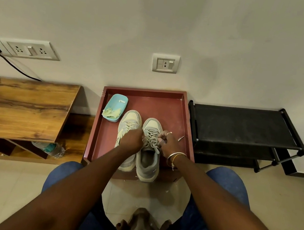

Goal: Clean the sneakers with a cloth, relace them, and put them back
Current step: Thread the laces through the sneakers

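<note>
Tray (pixel 160 106), dark red, sits centre frame against the wall, w/ black shoe rack (pixel 243 125) to its right and wooden table (pixel 19 105) to its left. On it, side by side at centre frame, stand the left-of-frame sneaker (pixel 129 119) and right-of-frame sneaker (pixel 148 160): toes toward top of frame, heels toward bottom, long axis top-to-bottom; the right-of-frame one's heel overhangs the near edge. Blue tub (pixel 118 102) w/ cloth (pixel 110 113) on its rim lies just upper left of them. Left hand (pixel 132 141) is curled tight on one strand of the laces (pixel 151 136); right hand (pixel 169 144) pinches another btw thumb & fingers, both over the right-of-frame shoe's eyelets. Step looks like relacing/tightening: pull both strands evenly, outward & a bit heelward, keep crossings flat, don't drag shoe off the edge.
</note>
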